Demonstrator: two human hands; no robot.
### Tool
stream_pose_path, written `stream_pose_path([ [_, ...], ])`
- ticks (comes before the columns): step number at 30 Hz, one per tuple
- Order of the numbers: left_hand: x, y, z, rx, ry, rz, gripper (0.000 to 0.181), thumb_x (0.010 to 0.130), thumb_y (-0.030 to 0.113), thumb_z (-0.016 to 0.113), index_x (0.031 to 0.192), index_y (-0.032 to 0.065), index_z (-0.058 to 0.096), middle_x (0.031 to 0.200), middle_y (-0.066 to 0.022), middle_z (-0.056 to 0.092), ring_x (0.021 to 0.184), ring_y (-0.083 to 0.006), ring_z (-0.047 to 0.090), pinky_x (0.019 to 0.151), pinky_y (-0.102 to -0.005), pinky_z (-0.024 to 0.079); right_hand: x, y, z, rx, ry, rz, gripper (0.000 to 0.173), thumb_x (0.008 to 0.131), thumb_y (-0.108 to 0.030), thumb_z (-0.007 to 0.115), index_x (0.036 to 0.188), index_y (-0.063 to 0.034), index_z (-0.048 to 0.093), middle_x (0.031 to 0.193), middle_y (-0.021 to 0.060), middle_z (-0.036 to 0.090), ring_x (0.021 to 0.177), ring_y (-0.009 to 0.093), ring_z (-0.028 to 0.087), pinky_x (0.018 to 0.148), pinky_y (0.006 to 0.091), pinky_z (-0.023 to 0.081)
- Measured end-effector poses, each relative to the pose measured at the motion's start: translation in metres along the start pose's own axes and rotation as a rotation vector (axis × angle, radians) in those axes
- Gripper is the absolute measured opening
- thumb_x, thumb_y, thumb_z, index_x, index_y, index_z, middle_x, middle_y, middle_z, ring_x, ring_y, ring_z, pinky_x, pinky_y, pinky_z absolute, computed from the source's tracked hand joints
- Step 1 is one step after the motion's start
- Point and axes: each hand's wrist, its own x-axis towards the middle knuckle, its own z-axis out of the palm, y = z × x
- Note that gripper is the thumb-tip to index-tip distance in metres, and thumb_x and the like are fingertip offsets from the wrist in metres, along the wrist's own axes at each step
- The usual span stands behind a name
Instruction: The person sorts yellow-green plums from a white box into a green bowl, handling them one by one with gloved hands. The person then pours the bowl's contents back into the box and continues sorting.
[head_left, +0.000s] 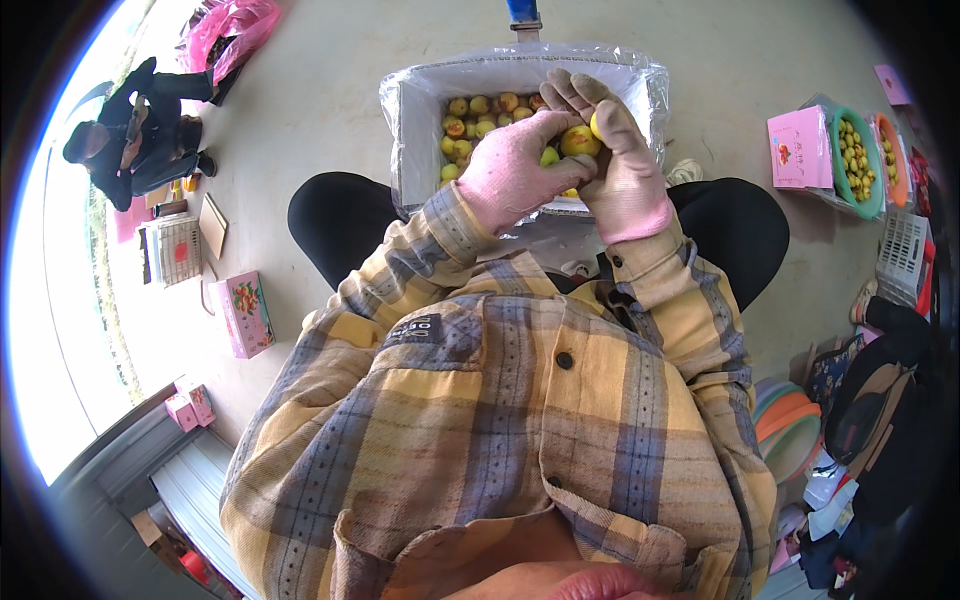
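In front of me, over a plastic-lined white box (420, 142), both hands in pink gloves with greyish palms come together. My left hand (514, 169) has its thumb and fingers around a yellow jujube-like fruit (580, 140) with red-brown patches. A greener fruit (550, 156) shows beneath that hand, partly hidden. My right hand (626, 165) is turned palm inward with its upper fingers spread, and holds a yellow fruit (596, 125) mostly hidden by a digit. Many similar fruits (480, 105) lie in the box below.
Right: a pink carton (799, 150), a green basin (870, 191) and an orange basin (904, 187) of fruit; stacked basins (795, 442) lower down. Left: a person (142, 135), a white crate (171, 251), a pink gift box (244, 315). A pink plastic bag (232, 34) lies top left.
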Motion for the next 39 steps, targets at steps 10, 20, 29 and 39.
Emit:
stream_pose_path([
  [10,0.001,-0.019,0.001,-0.07,0.019,-0.09,0.052,0.078,0.024,0.083,0.121,0.0046,0.063,0.107,-0.0168,0.072,0.1,-0.0228,0.071,0.088,-0.0348,0.056,-0.001,0.009,-0.001,-0.26,0.062,-0.056,0.034,0.092,-0.002,0.069,0.125,0.0013,0.057,0.132,0.0137,0.062,0.118,0.018,0.061,0.102,0.0287,0.052],
  [20,0.026,-0.1,-0.078,0.141,0.206,-0.307,0.057,0.079,0.026,0.083,0.125,0.0002,0.065,0.115,-0.0154,0.071,0.104,-0.0221,0.068,0.094,-0.0344,0.054,-0.002,-0.061,-0.041,-0.03,0.271,-0.268,0.031,0.098,-0.02,0.067,0.125,-0.0038,0.064,0.12,0.0121,0.069,0.092,0.015,0.065,0.078,0.0284,0.052],
  [29,0.041,-0.13,-0.041,0.394,-0.21,-0.432,0.062,0.076,0.039,0.081,0.129,0.0104,0.065,0.109,-0.0193,0.072,0.102,-0.0266,0.07,0.091,-0.0371,0.055,-0.008,-0.055,-0.051,0.074,0.272,-0.126,0.035,0.097,-0.021,0.068,0.124,0.0,0.064,0.11,0.0134,0.07,0.085,0.014,0.057,0.067,0.0276,0.046],
  [39,0.037,-0.089,0.024,0.932,-0.792,-0.239,0.047,0.086,0.036,0.068,0.129,0.0168,0.064,0.12,-0.0127,0.063,0.114,-0.0335,0.063,0.094,-0.0468,0.052,-0.025,-0.056,-0.029,0.027,0.347,-0.143,0.034,0.096,-0.021,0.068,0.123,0.0004,0.065,0.111,0.0164,0.072,0.084,0.016,0.065,0.069,0.0296,0.052],
])
